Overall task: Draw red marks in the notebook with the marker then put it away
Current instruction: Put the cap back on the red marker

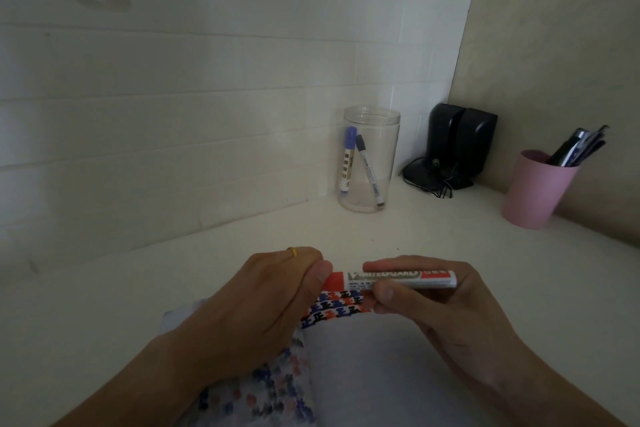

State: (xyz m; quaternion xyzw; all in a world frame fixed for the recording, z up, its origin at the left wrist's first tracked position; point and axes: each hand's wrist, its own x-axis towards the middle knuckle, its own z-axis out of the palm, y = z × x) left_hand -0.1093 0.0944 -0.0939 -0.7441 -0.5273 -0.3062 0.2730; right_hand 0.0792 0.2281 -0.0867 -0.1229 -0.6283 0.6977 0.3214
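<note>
Lying level above the notebook, the marker is pinched by the right hand; its red cap is apparently gripped inside the closed left hand

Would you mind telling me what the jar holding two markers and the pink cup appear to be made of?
The jar looks like clear glossy plastic, though glass is possible: its markers show through the wall. The pink cup looks like matte opaque plastic, with no shine.
</note>
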